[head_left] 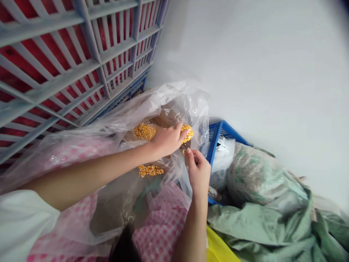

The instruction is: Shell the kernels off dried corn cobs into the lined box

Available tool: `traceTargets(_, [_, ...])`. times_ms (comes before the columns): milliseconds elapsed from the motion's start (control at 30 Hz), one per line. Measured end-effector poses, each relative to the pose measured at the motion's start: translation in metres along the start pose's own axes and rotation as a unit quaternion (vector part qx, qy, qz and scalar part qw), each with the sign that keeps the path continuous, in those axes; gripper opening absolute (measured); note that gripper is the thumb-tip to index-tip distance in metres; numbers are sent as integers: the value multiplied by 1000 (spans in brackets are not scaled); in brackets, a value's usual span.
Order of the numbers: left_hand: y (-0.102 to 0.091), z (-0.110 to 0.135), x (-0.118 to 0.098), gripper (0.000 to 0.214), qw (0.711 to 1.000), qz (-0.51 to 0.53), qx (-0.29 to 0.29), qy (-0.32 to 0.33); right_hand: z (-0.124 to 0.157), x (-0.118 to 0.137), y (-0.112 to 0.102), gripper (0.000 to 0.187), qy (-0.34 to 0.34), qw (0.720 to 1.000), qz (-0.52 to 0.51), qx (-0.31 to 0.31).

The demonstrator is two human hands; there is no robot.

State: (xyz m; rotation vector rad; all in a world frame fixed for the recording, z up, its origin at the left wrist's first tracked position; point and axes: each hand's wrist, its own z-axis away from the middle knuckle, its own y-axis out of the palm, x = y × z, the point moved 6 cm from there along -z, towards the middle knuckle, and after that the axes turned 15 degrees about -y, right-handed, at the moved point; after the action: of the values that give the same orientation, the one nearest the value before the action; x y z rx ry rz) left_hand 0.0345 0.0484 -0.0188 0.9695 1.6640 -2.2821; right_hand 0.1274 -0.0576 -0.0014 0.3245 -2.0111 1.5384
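My left hand is closed around a yellow corn cob, whose kernel-covered end shows past the thumb. Just below it, my right hand pinches a thin dark pointed tool, its tip close to the cob's underside. Most of the tool is hidden in the fingers, so its kind is unclear. Both hands are over a large clear plastic bag that lies open. Loose corn kernels form a heap left of my left hand, and a second patch of kernels lies nearer, below my left forearm.
Stacked grey slatted crates with red behind them stand at the left. A white wall rises ahead. To the right are a blue crate, a stuffed woven sack and green cloth. Pink checked fabric lies near me.
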Motion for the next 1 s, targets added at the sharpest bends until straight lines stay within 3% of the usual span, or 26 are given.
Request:
traceTargets(100, [11, 1, -2, 51, 999, -33, -17, 1, 1, 0, 3, 35, 10, 998, 55, -6])
traceTargets(200, [18, 1, -2, 50, 1000, -11, 4, -22, 5, 1, 8, 34, 31, 995, 88, -42])
traceTargets(400, [23, 2, -2, 59, 979, 166, 89, -82, 13, 11, 11, 33, 28, 982, 101, -160])
traceTargets(567, [34, 12, -6, 58, 935, 289, 193, -74, 2, 11, -5, 36, 2, 979, 24, -201])
traceTargets(667, [26, 7, -2, 59, 926, 315, 189, -80, 3, 0, -18, 38, 46, 968, -63, -238])
traceTargets(733, [14, -1, 3, 58, 929, 326, 149, -88, 4, -4, -21, 39, 61, 968, -92, -224])
traceTargets(833, [-1, -9, 9, 56, 936, 322, 105, -97, 3, -1, -17, 39, 37, 983, -94, -155])
traceTargets(1000, [-8, -8, 5, 54, 947, 302, 90, -56, 3, 3, -10, 38, 6, 993, -78, -88])
